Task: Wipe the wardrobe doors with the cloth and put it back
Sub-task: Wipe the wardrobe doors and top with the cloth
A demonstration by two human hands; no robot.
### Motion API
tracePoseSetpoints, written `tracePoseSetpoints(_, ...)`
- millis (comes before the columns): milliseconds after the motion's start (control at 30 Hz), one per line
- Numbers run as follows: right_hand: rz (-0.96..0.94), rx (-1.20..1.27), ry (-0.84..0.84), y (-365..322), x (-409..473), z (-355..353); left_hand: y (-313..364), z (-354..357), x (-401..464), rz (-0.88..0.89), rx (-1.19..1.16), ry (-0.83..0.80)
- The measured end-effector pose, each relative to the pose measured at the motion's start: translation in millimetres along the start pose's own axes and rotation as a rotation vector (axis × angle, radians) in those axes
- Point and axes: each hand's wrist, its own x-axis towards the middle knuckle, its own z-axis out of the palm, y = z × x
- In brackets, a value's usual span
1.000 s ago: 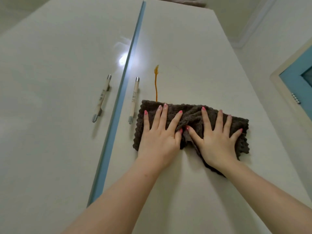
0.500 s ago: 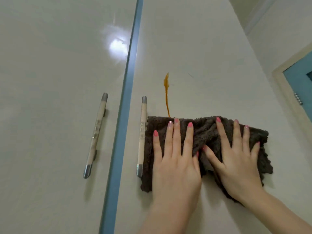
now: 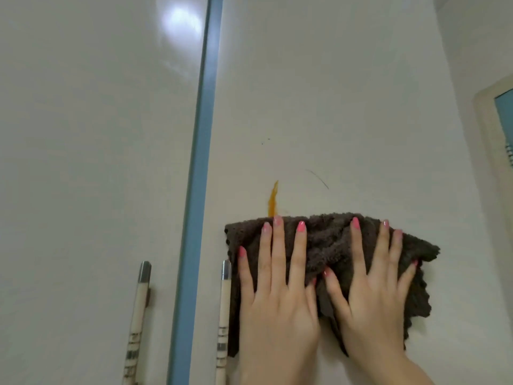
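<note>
Item, wiping step: I press left hand (image 3: 277, 295) and right hand (image 3: 372, 298), fingers spread flat, on the brown cloth (image 3: 327, 245) (lower centre, right door (image 3: 347, 107)); next, upward over the orange streak (image 3: 273, 200).

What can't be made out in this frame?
Head view only:
- Lower part of the orange streak: under the cloth.
- Both handles: cut off by the bottom edge.
- Handle markings: too blurred.
- Door beneath the left hand and right hand: covered.
</note>
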Motion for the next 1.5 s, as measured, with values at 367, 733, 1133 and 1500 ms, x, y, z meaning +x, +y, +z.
tracePoseSetpoints(367,0.001,0.031,0.038,-20.8,131.7,-20.9,-11.7,-18.7,146.1,0.043,0.021,-0.128)
tracePoseSetpoints(733,-0.157,-0.027,-0.011,-6.0,81.6,-11.0,-23.0,-33.0,98.6,0.093,0.065,-0.297)
tracePoseSetpoints(1133,-0.252,-0.086,-0.016,-38.1,78.3,-7.2,-66.8,-45.1,92.4,0.284,0.073,-0.315)
tracePoseSetpoints(1500,-0.122,0.022,0.079,-64.6,206.7,-29.6,-62.2,-29.5,232.3,0.24,0.039,-0.16)
